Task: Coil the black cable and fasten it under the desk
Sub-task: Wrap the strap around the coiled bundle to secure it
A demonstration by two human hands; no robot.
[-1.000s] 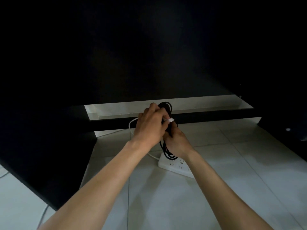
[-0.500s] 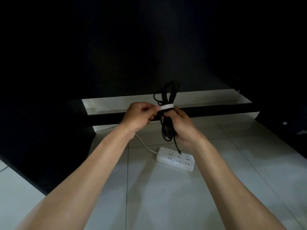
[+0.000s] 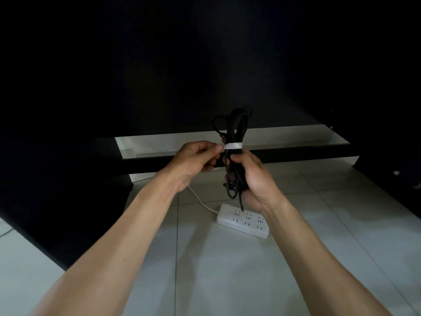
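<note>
View from my head, looking down beneath the dark desk [image 3: 159, 65]. My right hand [image 3: 255, 179] grips the coiled black cable [image 3: 234, 165] upright, fingers curled round the lower half of the bundle, thumb across its front; the top loops stand above my fist against the dark underside, and one loose end hangs down toward the floor. A white tie [image 3: 232, 146] bands the coil just above my right thumb. My left hand [image 3: 193, 160] is beside the coil, its thumb and forefinger pinching the left end of that tie, the other fingers curled in toward the palm. On the pale tiled floor [image 3: 227, 281], below the coil and near my right wrist, lies a white power strip [image 3: 243, 222], its white cord [image 3: 200, 199] running off to the left under my left forearm. A black crossbar [image 3: 296, 153] of the desk frame spans behind both hands.
</note>
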